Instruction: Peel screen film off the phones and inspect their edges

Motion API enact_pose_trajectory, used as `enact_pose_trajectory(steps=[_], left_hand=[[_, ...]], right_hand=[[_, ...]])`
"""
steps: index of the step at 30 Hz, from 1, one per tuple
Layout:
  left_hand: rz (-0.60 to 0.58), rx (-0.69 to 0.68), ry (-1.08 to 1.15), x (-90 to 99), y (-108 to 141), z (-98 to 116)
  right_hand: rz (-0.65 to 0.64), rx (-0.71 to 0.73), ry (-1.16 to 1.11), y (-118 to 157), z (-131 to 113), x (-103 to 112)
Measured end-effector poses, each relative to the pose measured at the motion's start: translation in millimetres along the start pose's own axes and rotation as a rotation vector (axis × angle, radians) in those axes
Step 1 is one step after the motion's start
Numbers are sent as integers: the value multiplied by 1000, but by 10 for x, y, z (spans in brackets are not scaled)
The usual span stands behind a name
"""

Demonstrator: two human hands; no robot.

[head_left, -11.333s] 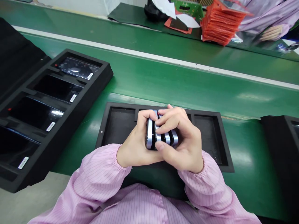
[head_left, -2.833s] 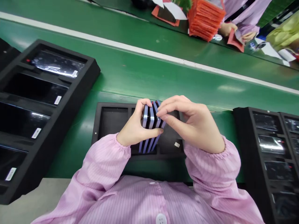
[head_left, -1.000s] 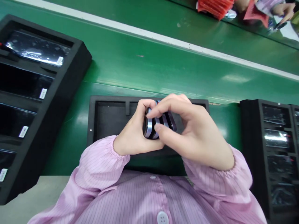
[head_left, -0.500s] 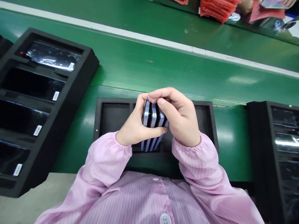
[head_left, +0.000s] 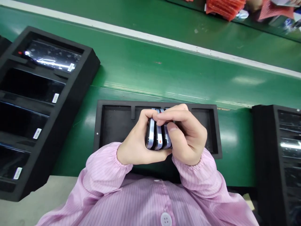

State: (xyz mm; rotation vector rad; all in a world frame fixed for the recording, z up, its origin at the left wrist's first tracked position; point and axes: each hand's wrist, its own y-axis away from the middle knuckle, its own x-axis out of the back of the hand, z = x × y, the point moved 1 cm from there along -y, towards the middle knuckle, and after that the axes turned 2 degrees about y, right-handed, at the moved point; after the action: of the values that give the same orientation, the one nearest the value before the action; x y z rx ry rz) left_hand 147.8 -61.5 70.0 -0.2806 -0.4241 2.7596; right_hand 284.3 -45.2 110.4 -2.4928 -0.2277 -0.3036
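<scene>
A stack of several phones [head_left: 159, 137] with blue-silver edges stands on its side between my hands. One edge carries a small red mark. My left hand [head_left: 138, 141] wraps round the stack from the left, its thumb along the near end and its fingers over the far side. From the right, my right hand [head_left: 187, 135] closes on the same phones, with bent fingers across the upper edges and the thumb against the rightmost one. Below the hands lies a black foam tray [head_left: 115, 125] with compartments, partly hidden by my hands and the phones.
To the left, a black foam tray [head_left: 80, 84] holds several dark-screened phones with white labels. Another black tray [head_left: 265, 150] with phones stands at the right. Red bubble-wrap pouches [head_left: 224, 8] lie at the back right of the green bench [head_left: 131, 59].
Both hands have come nearer to my body with the phones, which have tipped so their long edges face up more. My right fingers have shifted over the edges.
</scene>
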Motion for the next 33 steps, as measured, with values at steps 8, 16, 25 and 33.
enact_pose_trajectory(steps=[8, 16, 25, 33], left_hand=[[5, 12, -13, 39, -36, -18], [25, 56, 4, 131, -109, -88], [61, 62, 41, 178, -146, -119], [26, 81, 60, 103, -76, -42]], right_hand=[[17, -13, 119, -6, 31, -9], [-12, -128, 188, -54, 85, -86], [-21, -230, 205, -91, 52, -124], [-125, -17, 314, -74, -66, 32]])
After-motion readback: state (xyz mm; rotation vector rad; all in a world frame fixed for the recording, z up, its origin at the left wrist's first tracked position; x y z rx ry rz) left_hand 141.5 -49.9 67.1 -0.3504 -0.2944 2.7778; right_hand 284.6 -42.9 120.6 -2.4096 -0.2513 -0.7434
